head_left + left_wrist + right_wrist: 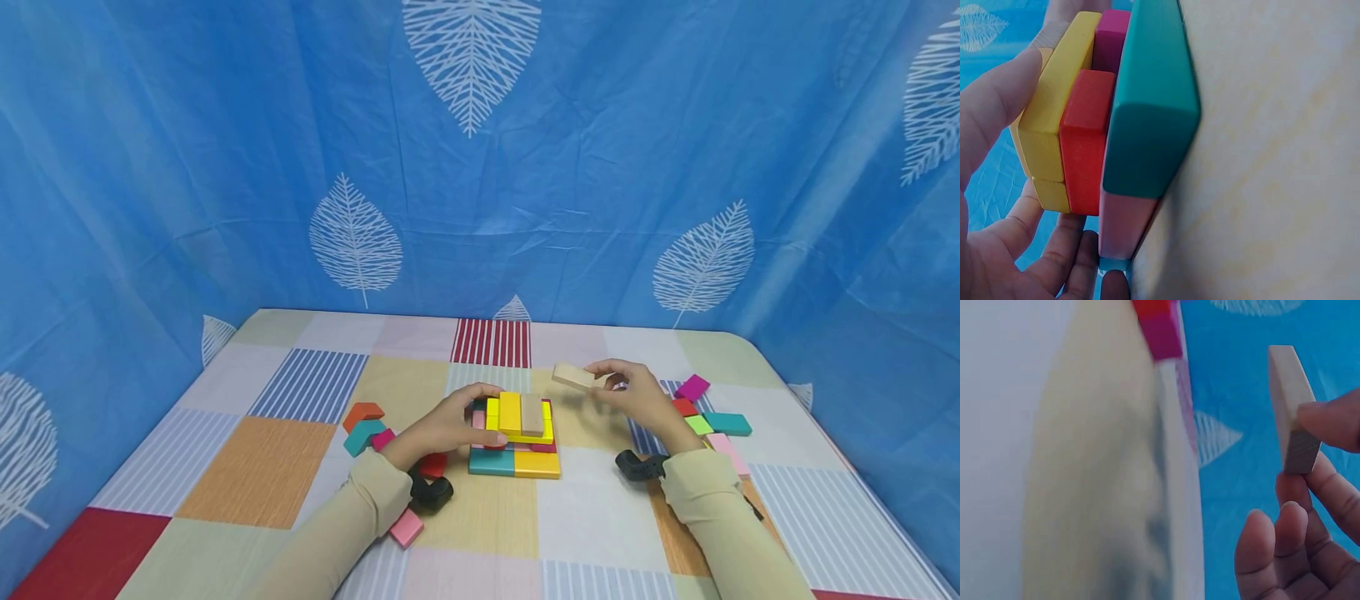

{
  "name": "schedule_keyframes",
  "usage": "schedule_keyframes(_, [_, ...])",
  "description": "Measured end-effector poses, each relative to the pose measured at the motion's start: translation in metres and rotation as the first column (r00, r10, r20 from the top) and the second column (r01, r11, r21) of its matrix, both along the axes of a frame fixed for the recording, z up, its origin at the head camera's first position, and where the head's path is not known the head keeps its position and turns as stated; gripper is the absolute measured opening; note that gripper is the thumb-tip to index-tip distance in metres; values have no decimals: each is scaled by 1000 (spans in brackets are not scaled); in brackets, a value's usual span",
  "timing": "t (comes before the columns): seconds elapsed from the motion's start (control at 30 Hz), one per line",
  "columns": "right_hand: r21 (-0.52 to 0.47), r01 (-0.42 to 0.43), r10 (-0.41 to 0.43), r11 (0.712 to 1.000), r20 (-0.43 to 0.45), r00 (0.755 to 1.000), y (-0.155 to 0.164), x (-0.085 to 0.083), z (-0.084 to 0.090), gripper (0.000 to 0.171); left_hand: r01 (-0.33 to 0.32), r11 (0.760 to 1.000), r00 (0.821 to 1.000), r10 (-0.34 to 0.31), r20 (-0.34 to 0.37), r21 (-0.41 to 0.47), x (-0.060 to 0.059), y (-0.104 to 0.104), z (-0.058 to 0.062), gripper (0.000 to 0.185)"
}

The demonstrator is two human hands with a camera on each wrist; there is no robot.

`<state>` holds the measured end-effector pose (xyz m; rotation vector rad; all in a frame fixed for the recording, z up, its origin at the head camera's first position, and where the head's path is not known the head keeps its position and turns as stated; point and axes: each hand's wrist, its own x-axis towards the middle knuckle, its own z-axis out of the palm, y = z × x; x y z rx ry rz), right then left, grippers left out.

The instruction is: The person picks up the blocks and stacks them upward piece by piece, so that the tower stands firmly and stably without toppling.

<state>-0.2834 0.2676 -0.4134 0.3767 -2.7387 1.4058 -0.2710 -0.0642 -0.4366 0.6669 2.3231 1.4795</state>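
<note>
In the head view a layered stack of coloured wooden blocks (515, 437) stands mid-table. Its top layer pairs a yellow block (510, 412) with a plain wood block (532, 414). My left hand (450, 423) holds the stack's upper layers from the left, thumb along the near yellow block (1054, 106) and fingers round the far side. Red, magenta, teal and pink blocks show lower down in the left wrist view. Up in the air to the right of the stack, my right hand (636, 397) pinches a plain wood block (573, 377) by one end, between thumb and fingertips.
Loose blocks lie near both forearms: orange (363, 414), teal (364, 436) and pink (407, 527) ones on the left; magenta (692, 387), teal (727, 424) and pink (729, 454) on the right. A blue leaf-print curtain (480, 208) hangs behind the patchwork-patterned table.
</note>
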Motion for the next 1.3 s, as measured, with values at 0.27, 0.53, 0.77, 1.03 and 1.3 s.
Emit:
schedule_keyframes(0.27, [-38, -83, 82, 996, -31, 996, -23, 7, 8, 34, 1, 1000, 1000, -1, -13, -12, 0, 0, 0, 72])
schedule_keyframes(0.53, [-76, -162, 157, 984, -66, 985, -41, 12, 8, 31, 5, 1000, 1000, -5, -3, -4, 0, 0, -1, 72])
schedule_keyframes(0.77, [-74, -174, 170, 982, -65, 983, -53, 15, 7, 32, 11, 1000, 1000, -11, 3, 2, 0, -1, 0, 70])
schedule_keyframes(1.03, [-42, -195, 193, 980, -49, 980, -62, 16, 0, 30, 21, 1000, 1000, -21, -17, -12, -1, -2, 0, 73])
schedule_keyframes(1.3, [-35, -189, 188, 981, -34, 982, -64, 17, 0, 31, 21, 1000, 1000, -21, -21, -15, 0, -2, 1, 74])
